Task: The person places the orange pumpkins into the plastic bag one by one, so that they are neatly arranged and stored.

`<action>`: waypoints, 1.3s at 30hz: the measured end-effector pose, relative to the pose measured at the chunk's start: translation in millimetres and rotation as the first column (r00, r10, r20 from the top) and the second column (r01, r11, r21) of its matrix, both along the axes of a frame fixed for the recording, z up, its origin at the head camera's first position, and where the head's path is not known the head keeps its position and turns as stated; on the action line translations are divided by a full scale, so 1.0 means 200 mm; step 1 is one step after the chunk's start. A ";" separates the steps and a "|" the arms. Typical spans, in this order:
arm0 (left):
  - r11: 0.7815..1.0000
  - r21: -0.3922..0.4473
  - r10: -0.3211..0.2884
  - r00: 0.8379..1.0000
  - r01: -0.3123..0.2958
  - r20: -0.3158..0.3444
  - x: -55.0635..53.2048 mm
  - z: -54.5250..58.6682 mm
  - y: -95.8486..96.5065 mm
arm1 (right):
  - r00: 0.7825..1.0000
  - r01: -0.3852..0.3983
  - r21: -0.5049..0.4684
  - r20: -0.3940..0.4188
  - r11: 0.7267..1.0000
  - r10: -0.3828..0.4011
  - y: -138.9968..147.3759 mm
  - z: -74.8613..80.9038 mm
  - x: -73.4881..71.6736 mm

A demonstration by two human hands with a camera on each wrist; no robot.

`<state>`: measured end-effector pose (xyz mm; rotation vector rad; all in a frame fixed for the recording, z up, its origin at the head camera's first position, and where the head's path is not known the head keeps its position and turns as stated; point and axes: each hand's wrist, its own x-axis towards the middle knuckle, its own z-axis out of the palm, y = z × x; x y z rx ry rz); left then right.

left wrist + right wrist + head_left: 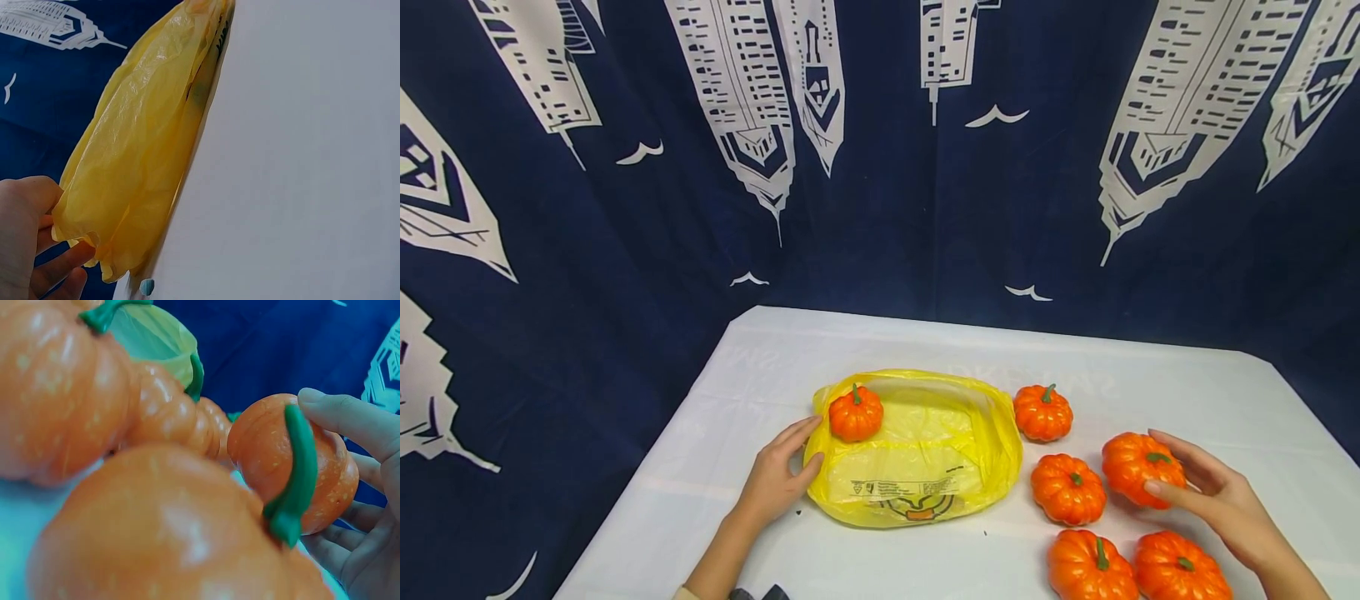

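Observation:
A yellow plastic bag (917, 508) lies on the table with its mouth spread wide, and one small orange pumpkin (856, 414) sits inside at its left end. My left hand (778, 475) holds the bag's left rim; the left wrist view shows the thumb and fingers at the edge of the yellow film (134, 144). On the right, my right hand (1213, 492) grips an orange pumpkin (1138, 469) between thumb and fingers. In the right wrist view this pumpkin (262, 447) appears behind a nearer pumpkin's green stem, which hides part of it.
Several more pumpkins stand between bag and right hand: one at the back (1043, 412), one in the middle (1068, 489), and two in front, left (1086, 567) and right (1176, 571). Dark blue cloth (880, 250) hangs behind the white table (700, 467). A dark object (775, 592) shows at the bottom edge.

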<state>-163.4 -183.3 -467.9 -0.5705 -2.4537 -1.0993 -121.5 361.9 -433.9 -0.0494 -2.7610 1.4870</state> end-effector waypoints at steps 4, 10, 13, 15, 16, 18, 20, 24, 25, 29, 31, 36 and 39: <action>1.000 0.001 0.000 1.000 0.000 -0.002 0.00 0.00 0.00 | 0.999 -0.026 -0.013 -0.037 1.000 0.025 -0.03 0.04 -0.01; 1.000 -0.005 0.008 1.000 -0.008 0.001 0.00 -0.01 0.00 | 0.994 -0.065 -0.037 -0.087 0.997 0.062 -0.09 0.08 -0.03; 1.000 -0.003 0.006 1.000 -0.006 0.012 0.00 0.00 0.00 | 0.989 -0.093 -0.049 -0.121 0.994 0.087 -0.12 0.11 -0.04; 1.000 0.003 0.004 1.000 -0.004 0.026 0.00 0.00 0.00 | 0.983 -0.121 -0.060 -0.144 0.991 0.112 -0.14 0.13 -0.04; 1.000 0.005 0.004 0.999 -0.004 0.032 0.00 0.00 0.00 | 0.981 -0.133 -0.065 -0.151 0.989 0.122 -0.15 0.14 -0.04; 1.000 0.010 0.002 0.999 -0.002 0.040 0.01 0.01 0.00 | 0.975 -0.159 -0.079 -0.166 0.984 0.145 -0.18 0.15 -0.05; 1.000 0.013 0.000 0.999 0.000 0.037 0.00 0.00 0.00 | 0.972 -0.177 -0.091 -0.171 0.980 0.160 -0.21 0.17 -0.06; 1.000 0.009 -0.005 1.000 0.005 0.006 0.00 -0.01 0.00 | 0.970 -0.194 -0.109 -0.171 0.975 0.174 -0.25 0.19 -0.09; 1.000 0.007 -0.006 1.000 0.006 -0.002 0.00 -0.01 -0.01 | 0.970 -0.199 -0.112 -0.168 0.974 0.179 -0.27 0.20 -0.09; 1.000 0.006 -0.008 1.000 0.008 -0.002 0.00 -0.01 -0.01 | 0.965 -0.224 -0.123 -0.168 0.967 0.202 -0.32 0.22 -0.11; 1.000 0.004 -0.008 1.000 0.008 0.002 0.00 -0.01 -0.01 | 0.960 -0.243 -0.129 -0.177 0.962 0.218 -0.35 0.23 -0.12; 1.000 0.011 -0.011 1.000 0.011 0.011 0.00 -0.01 -0.01 | 0.951 -0.272 -0.148 -0.192 0.951 0.243 -0.43 0.26 -0.15; 1.000 0.013 -0.017 1.000 0.017 0.013 0.00 -0.01 -0.01 | 0.948 -0.287 -0.168 -0.194 0.943 0.254 -0.47 0.27 -0.17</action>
